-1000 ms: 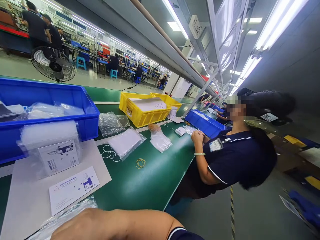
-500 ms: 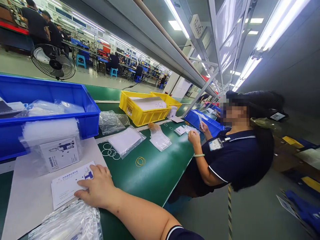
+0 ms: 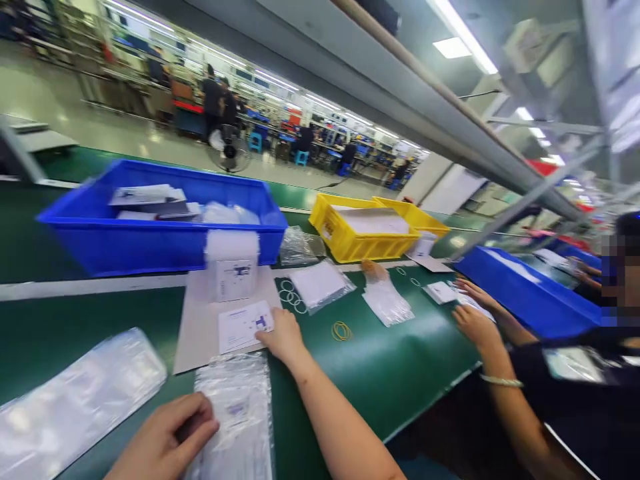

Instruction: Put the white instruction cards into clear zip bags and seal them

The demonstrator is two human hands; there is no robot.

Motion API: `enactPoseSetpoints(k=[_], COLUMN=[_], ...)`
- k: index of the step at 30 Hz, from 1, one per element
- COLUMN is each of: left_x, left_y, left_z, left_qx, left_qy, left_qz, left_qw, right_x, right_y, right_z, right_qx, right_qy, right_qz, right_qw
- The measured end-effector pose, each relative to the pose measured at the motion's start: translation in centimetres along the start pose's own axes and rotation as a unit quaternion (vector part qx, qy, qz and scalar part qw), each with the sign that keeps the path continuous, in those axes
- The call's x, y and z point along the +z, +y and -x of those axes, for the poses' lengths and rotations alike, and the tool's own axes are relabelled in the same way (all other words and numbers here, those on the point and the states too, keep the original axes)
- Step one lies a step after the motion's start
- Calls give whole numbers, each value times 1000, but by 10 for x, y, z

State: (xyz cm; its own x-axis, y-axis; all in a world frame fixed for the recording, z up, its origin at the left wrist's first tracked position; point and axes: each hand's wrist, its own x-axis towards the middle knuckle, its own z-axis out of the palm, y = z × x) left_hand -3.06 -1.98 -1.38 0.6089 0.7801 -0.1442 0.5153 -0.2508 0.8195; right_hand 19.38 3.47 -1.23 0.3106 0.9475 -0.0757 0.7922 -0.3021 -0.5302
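My right hand (image 3: pixel 284 336) reaches forward and rests its fingers on the right edge of a white printed card (image 3: pixel 243 326), which lies on a grey sheet (image 3: pixel 197 333) on the green belt. My left hand (image 3: pixel 167 437) sits low in view with its fingers curled against the left edge of a stack of clear plastic bags (image 3: pixel 235 417). Whether it grips the stack is unclear. Behind the card stands a white wrapped pack (image 3: pixel 231 265) with a printed leaflet on its front.
A blue bin (image 3: pixel 150 247) with papers and bags stands behind the grey sheet. Two yellow bins (image 3: pixel 350 243) sit further right. Clear rings (image 3: pixel 290 294), yellow rubber bands (image 3: pixel 341 331) and bagged sheets (image 3: pixel 320 285) lie on the belt. Another long bag (image 3: pixel 75 397) lies left. A co-worker's hands (image 3: pixel 475 313) work at right.
The view has swung left and down, so my left hand and the bag stack came into sight. My right hand stays on the printed card. The co-worker's hands moved out over the belt.
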Motion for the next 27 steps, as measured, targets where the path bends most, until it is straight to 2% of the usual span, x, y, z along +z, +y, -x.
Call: enactPoseSetpoints(k=[4,7,10,12,13,15,16,18,22,25,27], left_x=[-10,-10,-9,-8,-9,-9,-10,-10,-6,-2,2], left_y=[18,23,25,25,25,24,24,22,21,22,23], left_z=[-3,-3,-2,-3,-3,-4,-5,-6,-6,-7,-9], left_qx=[-20,-6,15,28,35,47,48,45,55,55,50], left_qy=[14,24,36,49,57,79,92,113,117,127,164], left_qz=[10,22,38,50,58,81,95,126,167,187,194], left_qw=[1000,999,999,997,996,992,990,985,978,973,966], right_x=[5,4,-2,-8,-11,-18,-21,-25,-29,-27,-24], right_y=[6,7,1,-4,-6,-8,-8,-8,-7,-12,-17], right_z=[-6,-5,2,10,14,20,23,26,29,35,41], right_qx=[-20,-30,-54,-79,-90,-103,-103,-104,-131,-212,-262], right_qy=[20,46,42,34,32,-12,-35,-74,-147,-239,-268], right_qz=[-68,-148,-237,-309,-376,-460,-478,-480,-412,-318,-271], right_qw=[997,987,969,947,922,882,872,868,889,893,886])
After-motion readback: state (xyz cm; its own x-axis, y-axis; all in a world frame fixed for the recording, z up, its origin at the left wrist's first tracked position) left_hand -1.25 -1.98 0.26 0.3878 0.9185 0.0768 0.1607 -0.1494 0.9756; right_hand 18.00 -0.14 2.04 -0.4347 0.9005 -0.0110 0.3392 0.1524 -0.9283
